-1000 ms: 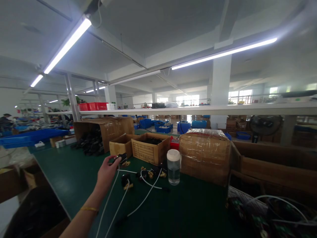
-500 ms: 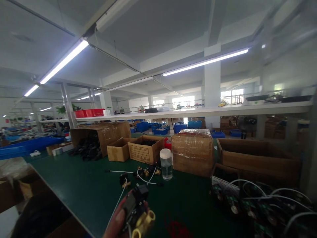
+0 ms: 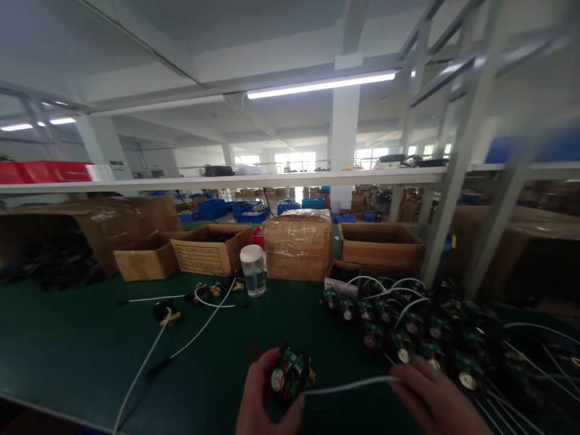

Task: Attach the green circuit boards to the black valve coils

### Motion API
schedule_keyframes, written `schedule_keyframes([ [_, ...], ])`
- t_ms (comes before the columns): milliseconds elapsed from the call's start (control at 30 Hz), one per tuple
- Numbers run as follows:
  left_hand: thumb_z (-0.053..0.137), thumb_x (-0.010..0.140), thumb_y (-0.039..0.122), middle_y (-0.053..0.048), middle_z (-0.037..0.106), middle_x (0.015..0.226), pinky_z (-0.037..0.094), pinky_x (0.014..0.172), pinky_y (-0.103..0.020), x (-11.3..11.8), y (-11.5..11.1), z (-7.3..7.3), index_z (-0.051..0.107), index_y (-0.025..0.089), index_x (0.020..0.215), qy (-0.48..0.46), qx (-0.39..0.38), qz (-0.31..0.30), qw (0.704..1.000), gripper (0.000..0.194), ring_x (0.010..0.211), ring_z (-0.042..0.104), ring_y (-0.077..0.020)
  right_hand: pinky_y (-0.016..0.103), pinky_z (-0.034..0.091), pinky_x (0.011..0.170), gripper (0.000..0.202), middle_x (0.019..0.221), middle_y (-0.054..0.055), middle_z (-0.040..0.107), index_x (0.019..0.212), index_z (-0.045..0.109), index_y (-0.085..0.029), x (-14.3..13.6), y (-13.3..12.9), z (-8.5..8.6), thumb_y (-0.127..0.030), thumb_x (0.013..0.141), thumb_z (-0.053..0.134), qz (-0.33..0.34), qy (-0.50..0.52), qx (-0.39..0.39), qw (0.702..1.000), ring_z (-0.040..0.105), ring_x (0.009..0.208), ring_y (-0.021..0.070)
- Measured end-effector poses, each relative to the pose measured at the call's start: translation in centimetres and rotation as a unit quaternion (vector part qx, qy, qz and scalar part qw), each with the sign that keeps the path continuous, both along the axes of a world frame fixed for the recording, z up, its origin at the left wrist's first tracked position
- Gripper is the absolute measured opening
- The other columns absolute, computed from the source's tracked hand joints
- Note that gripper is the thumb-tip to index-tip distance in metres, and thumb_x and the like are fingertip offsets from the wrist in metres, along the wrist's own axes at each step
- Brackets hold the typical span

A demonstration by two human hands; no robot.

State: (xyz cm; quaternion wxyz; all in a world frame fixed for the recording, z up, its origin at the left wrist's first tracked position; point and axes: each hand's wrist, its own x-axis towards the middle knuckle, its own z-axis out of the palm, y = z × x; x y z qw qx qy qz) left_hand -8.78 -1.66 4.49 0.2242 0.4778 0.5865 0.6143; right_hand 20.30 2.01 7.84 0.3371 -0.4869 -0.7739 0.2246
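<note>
My left hand (image 3: 268,399) is wrapped round a black device (image 3: 290,376). The device's exposed face has a green circuit board, a round silvery part and thin red wires. A bit of brass shows on its right side. From the device a white cable (image 3: 348,385) runs right to my right hand (image 3: 435,396), whose fingers are closed on it. Several similar devices (image 3: 403,353) with green boards and white cables lie in a cluster beside and beyond my right hand. Red wires (image 3: 254,349) show just beyond my left hand on the green tabletop (image 3: 217,374).
A lidded clear jar of liquid (image 3: 254,272) stands mid-table, near brass-fitted parts (image 3: 206,293) with white cables. Cardboard boxes (image 3: 296,248) line the back, under a white shelf (image 3: 272,179). Metal posts (image 3: 453,193) rise at the right.
The view has swung right. The device in my left hand now shows its circuit-board face, where its black casing and brass fitting showed before. My right hand has come into view holding the white cable.
</note>
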Motion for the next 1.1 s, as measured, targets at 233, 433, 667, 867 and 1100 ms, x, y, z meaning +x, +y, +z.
schedule_keyframes([
  [233,0.061,0.071,0.017,-0.012,0.061,0.123,0.055,0.098,-0.042,7.2,1.7,-5.0,0.044,0.025,0.143,0.186,-0.153,-0.083,0.967,0.074,0.114,0.066,-0.0292,0.041,0.036,0.083,0.007,0.091,0.006,0.064,0.092,0.07,-0.024,-2.8,6.2,3.5,-0.022,0.095,0.064,-0.092,-0.281,0.273,0.915,0.056,0.094,0.0263],
  [433,0.072,0.069,0.025,-0.016,0.061,0.129,0.046,0.103,-0.053,8.9,1.9,-5.3,0.044,0.019,0.145,0.255,-0.22,-0.087,0.938,0.081,0.12,0.06,-0.0374,0.039,0.035,0.086,0.011,0.093,0.005,0.062,0.097,0.067,-0.022,-5.6,8.5,1.0,-0.023,0.1,0.057,-0.044,-0.298,0.262,0.917,0.052,0.095,0.0238],
  [667,0.073,0.069,0.018,-0.007,0.056,0.139,0.042,0.113,-0.047,6.7,1.3,-5.2,0.055,0.032,0.141,0.24,-0.131,-0.162,0.948,0.075,0.131,0.054,-0.0303,0.045,0.038,0.098,0.026,0.113,0.01,0.065,0.123,0.061,-0.018,-6.6,8.9,-2.9,-0.022,0.097,0.06,-0.02,-0.301,0.231,0.925,0.054,0.108,0.028],
  [867,0.074,0.068,0.014,-0.005,0.06,0.142,0.042,0.117,-0.048,6.9,1.3,-4.4,0.065,0.031,0.131,0.209,-0.122,-0.204,0.949,0.066,0.133,0.055,-0.0303,0.046,0.033,0.11,0.05,0.141,0.018,0.055,0.143,0.047,-0.01,-6.6,8.3,-5.0,-0.01,0.093,0.055,-0.023,-0.275,0.239,0.931,0.041,0.137,0.0301],
  [1100,0.068,0.071,0.01,-0.006,0.057,0.148,0.04,0.119,-0.052,8.0,1.1,-4.1,0.063,0.031,0.134,0.186,-0.122,-0.2,0.954,0.066,0.137,0.053,-0.0297,0.048,0.039,0.104,0.05,0.139,0.017,0.055,0.14,0.052,-0.015,-6.0,7.3,-6.1,-0.004,0.091,0.046,-0.021,-0.254,0.255,0.933,0.045,0.132,0.0312],
])
